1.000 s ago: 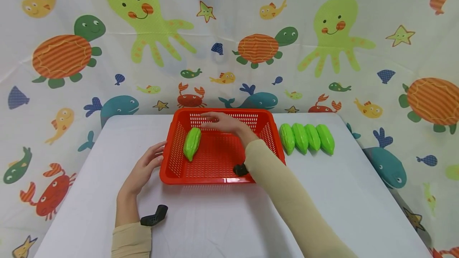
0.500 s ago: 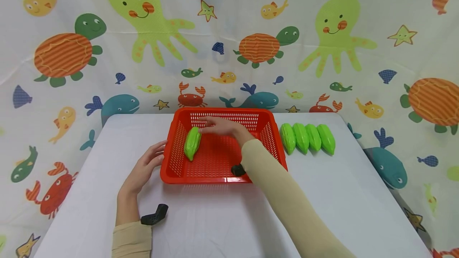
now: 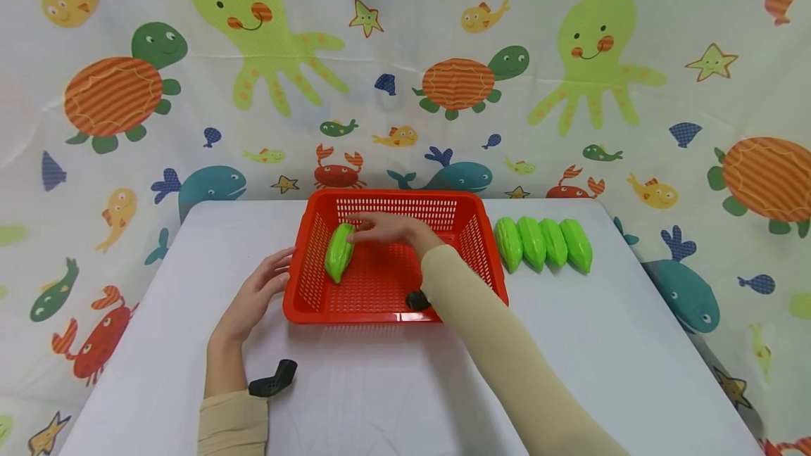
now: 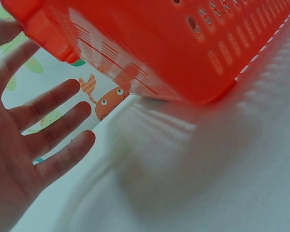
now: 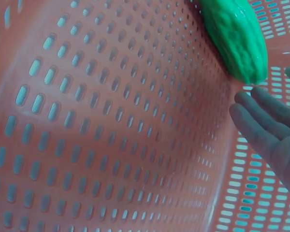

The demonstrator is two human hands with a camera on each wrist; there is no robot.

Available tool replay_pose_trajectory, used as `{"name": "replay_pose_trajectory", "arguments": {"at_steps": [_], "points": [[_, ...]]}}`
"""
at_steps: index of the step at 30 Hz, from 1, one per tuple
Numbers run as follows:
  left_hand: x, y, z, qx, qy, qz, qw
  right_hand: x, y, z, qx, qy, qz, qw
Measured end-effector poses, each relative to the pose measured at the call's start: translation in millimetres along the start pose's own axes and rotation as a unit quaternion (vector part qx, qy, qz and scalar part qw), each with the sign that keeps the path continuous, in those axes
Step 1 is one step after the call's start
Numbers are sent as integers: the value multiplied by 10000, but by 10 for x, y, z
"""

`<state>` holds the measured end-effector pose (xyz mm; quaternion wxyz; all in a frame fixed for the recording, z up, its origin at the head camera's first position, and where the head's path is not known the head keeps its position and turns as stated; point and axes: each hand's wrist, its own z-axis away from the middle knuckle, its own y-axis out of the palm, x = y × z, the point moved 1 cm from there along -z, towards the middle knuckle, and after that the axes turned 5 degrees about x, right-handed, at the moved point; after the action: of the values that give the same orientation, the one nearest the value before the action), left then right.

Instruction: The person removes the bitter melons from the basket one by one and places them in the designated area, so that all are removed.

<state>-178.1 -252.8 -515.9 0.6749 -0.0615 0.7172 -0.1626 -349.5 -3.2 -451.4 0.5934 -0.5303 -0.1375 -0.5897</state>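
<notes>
Inside the red plastic basket [image 3: 367,319], one glossy green bitter melon [image 3: 339,253] lies by the left wall. My right hand [image 3: 383,227] reaches over the basket, its fingertips at the melon's upper right side. In the right wrist view that hand [image 5: 275,133] has extended fingers just off the end of the bitter melon [image 5: 239,41], gripping nothing. Outside the basket's left wall, my left hand [image 3: 252,301] touches the rim. In the left wrist view the spread fingers [image 4: 50,106] of this hand are straight, the upper ones against the basket's edge.
Several more green bitter melons [image 3: 543,243] lie in a row on the white table [image 3: 633,343], right of the basket. A cloth [image 3: 405,41] printed with sea animals hangs behind the table and along its sides. Black wrist cameras [image 3: 274,378] sit at the forearms.
My right hand has moved left and slightly down inside the basket, toward the bitter melon. The left hand stays at the rim, and the melons have not moved.
</notes>
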Motion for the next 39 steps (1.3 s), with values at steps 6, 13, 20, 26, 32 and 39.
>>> {"name": "replay_pose_trajectory", "arguments": {"at_steps": [6,13,20,26,32,39], "points": [[-13,-1,2,-10,6,-15,10000,8,31,-24,182,109,-222,9995],[-9,1,0,2,40,14,10000,7,63,-64,376,276,-334,9984],[-20,-7,-4,30,102,26,9999,12,84,-83,529,326,-266,9977],[-14,-12,-3,24,114,63,9999,18,95,-96,578,269,-123,9979],[-6,-9,-4,43,133,52,9999,24,105,-120,744,411,-61,9964],[-15,-9,-10,27,148,42,9999,10,111,-166,860,559,52,9947]]}}
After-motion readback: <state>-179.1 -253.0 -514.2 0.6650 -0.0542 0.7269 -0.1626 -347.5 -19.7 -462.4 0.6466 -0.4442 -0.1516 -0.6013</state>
